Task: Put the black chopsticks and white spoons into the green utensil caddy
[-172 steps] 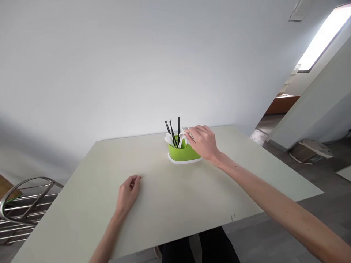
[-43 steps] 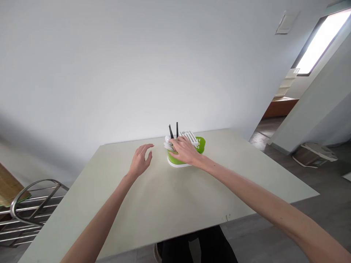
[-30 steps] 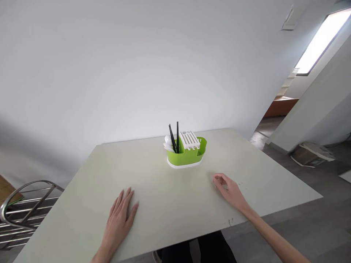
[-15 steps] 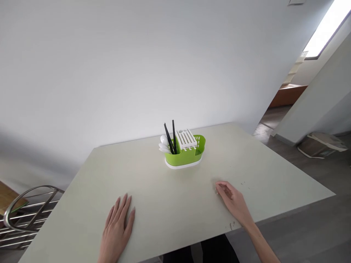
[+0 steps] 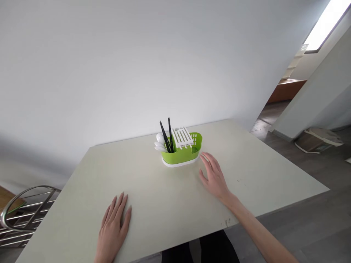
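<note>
A lime-green cutlery holder (image 5: 181,155) on a white base stands near the far middle of the pale table (image 5: 153,190). Black chopsticks (image 5: 166,135) and white spoons (image 5: 159,143) stick up from its left half. A white slotted insert (image 5: 183,136) sits tilted on its right half. My right hand (image 5: 214,175) hovers just right of the holder, fingers stretched out, holding nothing. My left hand (image 5: 113,224) lies flat on the table near the front edge, fingers together and extended.
A metal-tube rack (image 5: 22,215) stands low at the left, beside the table. A white wall runs behind the table. On the right, dark floor leads past a wall corner, with a flat cardboard box (image 5: 315,138) on it.
My right hand has moved forward from the table's front right toward the holder and spread its fingers. My left hand stays flat in place. The view shifted slightly.
</note>
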The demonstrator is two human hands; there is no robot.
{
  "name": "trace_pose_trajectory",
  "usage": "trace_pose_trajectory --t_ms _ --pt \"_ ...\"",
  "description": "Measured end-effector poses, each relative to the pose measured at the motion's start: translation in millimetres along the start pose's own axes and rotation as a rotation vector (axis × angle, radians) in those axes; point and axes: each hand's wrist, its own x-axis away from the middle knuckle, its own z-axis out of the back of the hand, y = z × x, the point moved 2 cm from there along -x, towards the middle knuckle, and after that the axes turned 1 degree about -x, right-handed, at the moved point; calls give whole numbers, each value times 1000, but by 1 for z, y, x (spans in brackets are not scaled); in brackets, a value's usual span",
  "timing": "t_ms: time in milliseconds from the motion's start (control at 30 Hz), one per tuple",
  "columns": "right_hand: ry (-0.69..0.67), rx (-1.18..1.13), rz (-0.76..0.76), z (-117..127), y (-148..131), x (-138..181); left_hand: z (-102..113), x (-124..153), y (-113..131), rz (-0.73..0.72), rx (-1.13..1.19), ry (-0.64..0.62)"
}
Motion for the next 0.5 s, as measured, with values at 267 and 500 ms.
trace_pose_trajectory --t_ms 267,500 --pt "-184 289 30 -39 23 -49 4 1 4 -3 18 1" --pt "-192 388 -21 -25 67 -59 3 3 2 -2 21 6"
